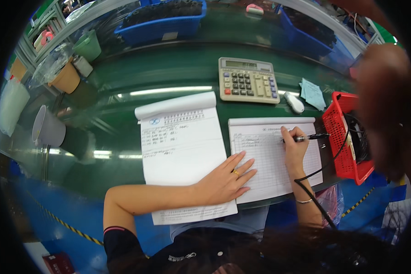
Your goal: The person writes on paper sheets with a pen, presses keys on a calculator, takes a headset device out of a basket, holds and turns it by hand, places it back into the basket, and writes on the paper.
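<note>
Head view: the right hand (pixel 296 148) gripped a pen (pixel 314 136) over the gridded form (pixel 274 176) on the counter (pixel 114 171), seemingly mid-entry; the left hand (pixel 223 181) lay spread across its edge; the next stroke likely needed steadiness.

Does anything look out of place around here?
Just one thing: a black cable loops across the view, overlapping the gridded pad near the right hand. It seems awkwardly close to the writing. I see no spill.
</note>
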